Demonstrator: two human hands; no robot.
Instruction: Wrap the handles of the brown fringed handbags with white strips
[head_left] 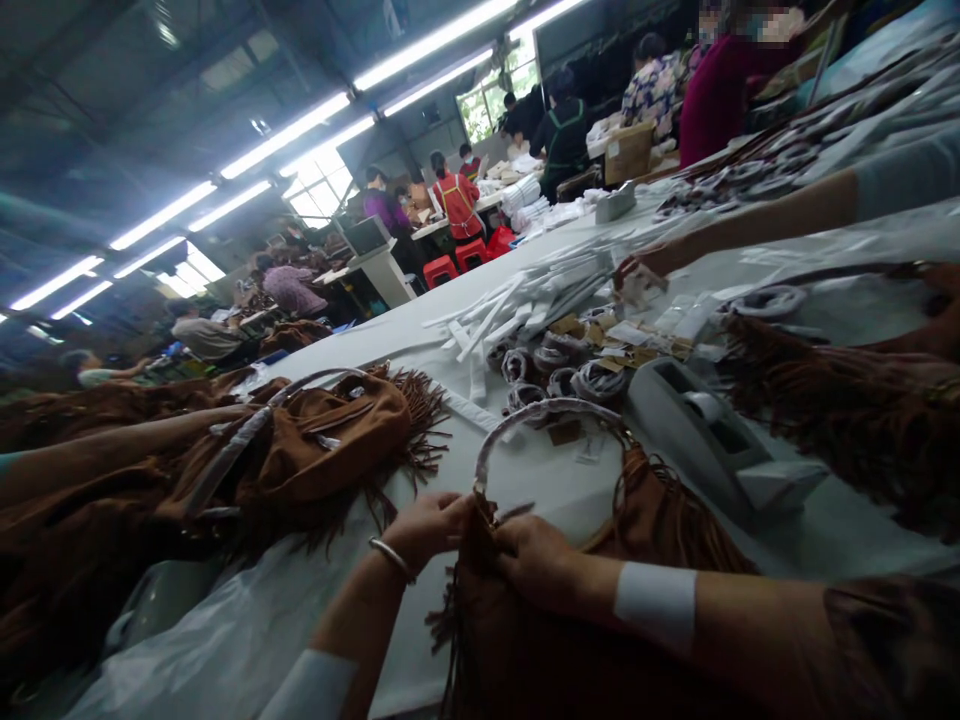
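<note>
A brown fringed handbag (pixel 510 630) hangs at the near table edge, its arched handle (pixel 544 405) wrapped in clear film. My left hand (pixel 431 525), with a bangle at its wrist, grips the bag's top edge by the handle's left end. Close beside it, my right hand (pixel 536 560) has its fingers closed on the same edge; the fingertips are partly hidden by the bag. Both forearms carry white patches. Just beyond the bag are several rolled, wrapped straps (pixel 562 370) with tan tags. A grey tape dispenser (pixel 694 420) stands right of the handle.
White strips (pixel 532 295) lie piled on the white table (pixel 360 335). More brown fringed bags (pixel 330 430) are at the left, another (pixel 825 410) at the right. A co-worker's hand (pixel 641 275) reaches in from the right. Clear plastic sheeting (pixel 217 630) lies front left.
</note>
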